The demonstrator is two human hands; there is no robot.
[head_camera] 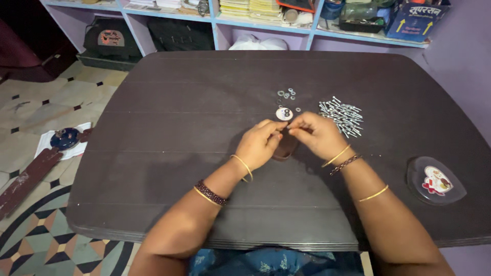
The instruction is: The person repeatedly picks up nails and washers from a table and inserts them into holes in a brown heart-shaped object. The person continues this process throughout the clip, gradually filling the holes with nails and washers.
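Dark wooden table (179,128) seen from above, shelves behind. Small silver screw (291,128) is pinched between fingertips of left hand (261,143) and right hand (319,135), just above a dark brown oval piece (285,148). Screw judged light, stiff, slippery; best gripped at the shank. Pile of silver screws (341,116) lies just right, washers (287,94) and round white disc (284,113) beyond. Nothing obstructs.
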